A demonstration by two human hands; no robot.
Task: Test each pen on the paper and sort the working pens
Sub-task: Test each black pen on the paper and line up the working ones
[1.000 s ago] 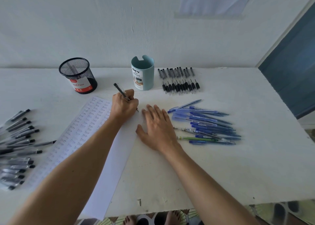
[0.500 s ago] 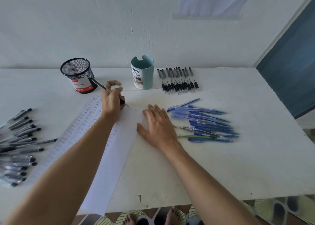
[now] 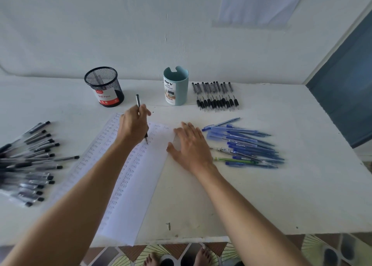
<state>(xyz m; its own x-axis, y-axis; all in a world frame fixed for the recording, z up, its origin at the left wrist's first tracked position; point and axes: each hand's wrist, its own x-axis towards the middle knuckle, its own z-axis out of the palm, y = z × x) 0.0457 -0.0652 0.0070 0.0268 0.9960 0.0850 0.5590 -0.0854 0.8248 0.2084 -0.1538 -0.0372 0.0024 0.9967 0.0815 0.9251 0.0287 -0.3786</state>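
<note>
The pen (image 3: 138, 101), slanted back toward the mesh cup (image 3: 103, 84) half a second ago, is now turned nearly upright in the left grip (image 3: 133, 125), its tip lowered to the paper (image 3: 136, 185) among the written rows.

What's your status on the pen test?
Left hand grips slim black pen, tip at white paper sheet. Right hand flat at sheet's right edge. Blue plastic pens lie beside it, off the sheet.

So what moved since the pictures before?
The left hand, gripping the pen, swung toward the mesh cup, then came back and lowered the tip to the paper again. The right hand stayed flat on the paper's edge; the pen piles stayed put.
</note>
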